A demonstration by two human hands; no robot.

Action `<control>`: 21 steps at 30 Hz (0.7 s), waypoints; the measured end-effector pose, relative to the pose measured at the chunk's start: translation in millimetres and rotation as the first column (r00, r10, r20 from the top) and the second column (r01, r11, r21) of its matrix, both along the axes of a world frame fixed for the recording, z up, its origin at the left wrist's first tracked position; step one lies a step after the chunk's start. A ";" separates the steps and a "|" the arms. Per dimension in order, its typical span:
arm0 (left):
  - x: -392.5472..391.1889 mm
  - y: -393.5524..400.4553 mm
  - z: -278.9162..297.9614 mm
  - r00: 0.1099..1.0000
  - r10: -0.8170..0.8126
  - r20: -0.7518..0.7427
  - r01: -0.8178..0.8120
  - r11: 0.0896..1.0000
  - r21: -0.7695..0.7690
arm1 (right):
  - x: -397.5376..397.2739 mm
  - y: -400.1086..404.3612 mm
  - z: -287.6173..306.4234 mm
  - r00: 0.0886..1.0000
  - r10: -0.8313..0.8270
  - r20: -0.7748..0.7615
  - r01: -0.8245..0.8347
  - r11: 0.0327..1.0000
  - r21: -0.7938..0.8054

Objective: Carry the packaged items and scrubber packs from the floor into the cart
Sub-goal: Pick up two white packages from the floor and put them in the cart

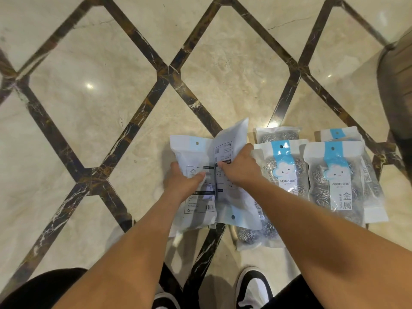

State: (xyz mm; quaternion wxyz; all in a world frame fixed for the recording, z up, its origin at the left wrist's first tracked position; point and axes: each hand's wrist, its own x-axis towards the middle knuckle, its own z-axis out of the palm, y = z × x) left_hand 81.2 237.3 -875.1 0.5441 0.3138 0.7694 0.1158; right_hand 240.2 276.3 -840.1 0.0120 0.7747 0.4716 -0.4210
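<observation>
Bending over the cream marble floor with dark brown diamond inlay (93, 112), we have both hands down on two white plastic packs lying back-side up, printed labels showing. Our left hand (181, 185) is clamped on the left white label-side pack (196, 157), thumb on top and fingers wrapped round its left edge; our right hand (242, 167) presses on the tilted white label-side pack (233, 139) beside it, thumb near the seam where the two overlap, though we cannot tell whether its fingers have closed under the far edge. Both packs run lengthwise away from us, straight ahead of our arms, so lifting them probably means drawing them up and back toward the body. To the right, just beside the right hand, lie the clear packs of steel-wool scrubbers with blue cloud headers (334, 175), overlapping in rows, long axes likewise away from us; the right hand is the nearer one for those. Another scrubber pack (256, 236) peeks out from under the tilted pack. The cart is not in view, and a blurred brownish shape at the upper right edge is too cut off to identify. Our black-and-white sneakers (252, 286) show below.
</observation>
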 end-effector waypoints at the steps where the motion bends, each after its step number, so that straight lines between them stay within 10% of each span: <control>1: 3.8 -0.3 0.3 1.000 -0.002 0.010 0.001 0.999 0.033 | -1.9 -2.1 0.7 1.000 -0.007 0.003 0.007 1.000 0.018; 21: -25.4 6.0 155.4 0.978 0.207 0.028 -0.206 0.934 0.292 | 34.1 -1.9 140.1 0.981 -0.159 -0.112 0.182 0.954 0.240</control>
